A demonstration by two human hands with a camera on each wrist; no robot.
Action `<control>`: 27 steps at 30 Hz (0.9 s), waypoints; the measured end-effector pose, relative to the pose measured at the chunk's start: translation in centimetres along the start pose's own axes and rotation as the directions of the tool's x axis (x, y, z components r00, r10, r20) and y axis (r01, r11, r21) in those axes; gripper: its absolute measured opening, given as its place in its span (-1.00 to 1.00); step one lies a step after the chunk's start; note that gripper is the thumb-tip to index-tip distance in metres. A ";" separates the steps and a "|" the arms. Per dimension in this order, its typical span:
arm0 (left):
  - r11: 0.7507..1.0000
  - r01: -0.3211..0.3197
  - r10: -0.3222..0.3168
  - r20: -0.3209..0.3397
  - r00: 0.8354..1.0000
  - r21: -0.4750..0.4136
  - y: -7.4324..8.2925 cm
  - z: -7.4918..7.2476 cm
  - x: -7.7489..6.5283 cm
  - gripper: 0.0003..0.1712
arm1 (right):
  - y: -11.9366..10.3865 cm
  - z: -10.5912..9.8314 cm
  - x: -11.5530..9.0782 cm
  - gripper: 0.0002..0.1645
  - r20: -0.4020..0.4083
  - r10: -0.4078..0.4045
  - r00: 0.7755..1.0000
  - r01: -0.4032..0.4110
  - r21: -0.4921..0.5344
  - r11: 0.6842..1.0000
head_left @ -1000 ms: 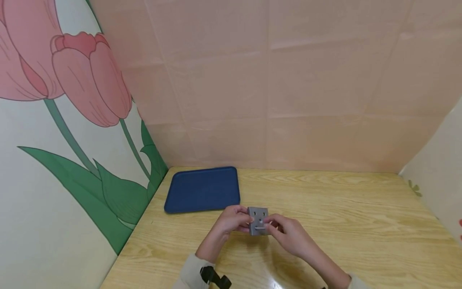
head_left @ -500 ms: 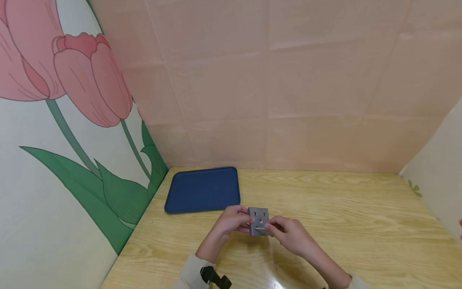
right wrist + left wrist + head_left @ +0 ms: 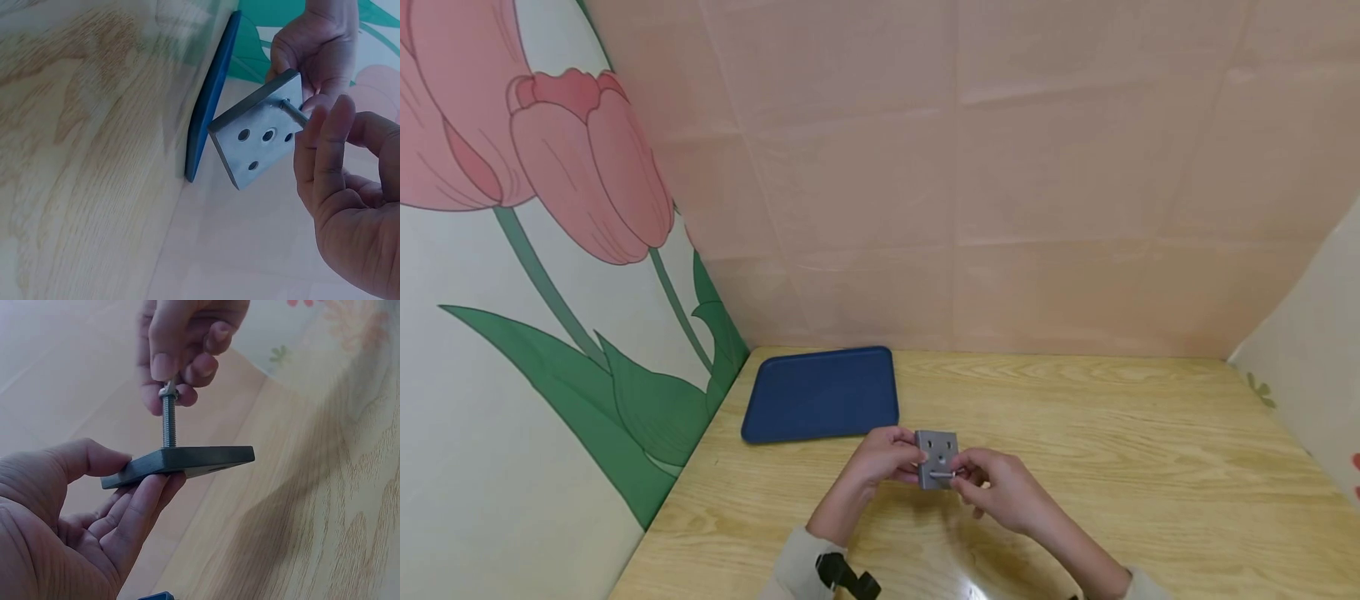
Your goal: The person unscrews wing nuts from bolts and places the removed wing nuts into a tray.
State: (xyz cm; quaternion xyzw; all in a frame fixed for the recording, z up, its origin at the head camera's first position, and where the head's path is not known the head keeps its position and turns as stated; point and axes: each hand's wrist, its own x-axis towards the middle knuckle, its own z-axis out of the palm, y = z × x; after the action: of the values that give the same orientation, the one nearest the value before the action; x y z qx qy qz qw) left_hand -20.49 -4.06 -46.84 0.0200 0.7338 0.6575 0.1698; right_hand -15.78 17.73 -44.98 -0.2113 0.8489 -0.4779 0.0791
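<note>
A grey square metal plate [image 3: 936, 446] with several holes is gripped at its edge by my left hand [image 3: 880, 457], thumb on one face and fingers on the other. A threaded bolt [image 3: 169, 422] sticks straight out of a hole near one corner of the plate. At the bolt's outer end, my right hand [image 3: 1000, 485] pinches the head between thumb and fingertips. In the right wrist view, several open holes [image 3: 244, 135] show on the plate's face, while the right fingers [image 3: 331, 150] hide the bolt's outer end. Both hands are above the table.
A blue tray [image 3: 823, 396] lies on the wood-grain table [image 3: 1112, 433], beyond my left hand. A pink-brown sheet [image 3: 955, 208] hangs behind the table. A tulip-patterned panel [image 3: 587, 167] stands on the left, and a pale panel [image 3: 1307, 333] on the right.
My right fingers have shifted on the bolt's outer end and spread apart somewhat, so more of the bolt shows. The left hand and plate stay in place.
</note>
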 end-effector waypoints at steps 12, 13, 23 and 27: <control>1.000 -0.011 0.011 0.005 1.000 -0.019 -0.3 0.1 0.4 -0.76 | 0.3 0.3 -0.1 -0.79 -0.038 -0.087 0.995 0.084 -0.077 0.993; 1.000 -0.011 0.011 0.005 1.000 -0.021 -0.4 0.2 0.4 -0.76 | 0.3 0.3 -0.1 -0.78 -0.044 -0.095 0.994 0.091 -0.082 0.992; 1.000 -0.010 0.010 0.005 1.000 -0.010 -0.3 0.3 0.2 -0.77 | 0.7 0.3 -0.1 -0.79 -0.069 -0.112 0.991 0.108 -0.058 0.992; 1.000 -0.009 0.009 0.002 1.000 -0.002 -0.2 0.3 0.1 -0.76 | 0.6 0.1 -0.1 -0.85 -0.057 -0.078 0.995 0.075 -0.051 0.996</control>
State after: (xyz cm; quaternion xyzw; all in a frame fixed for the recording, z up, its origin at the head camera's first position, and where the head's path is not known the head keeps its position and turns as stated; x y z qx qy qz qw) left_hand -20.48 -3.78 -47.08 0.0238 0.7330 0.6588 0.1677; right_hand -15.84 17.91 -45.56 -0.2312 0.8537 -0.4656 0.0304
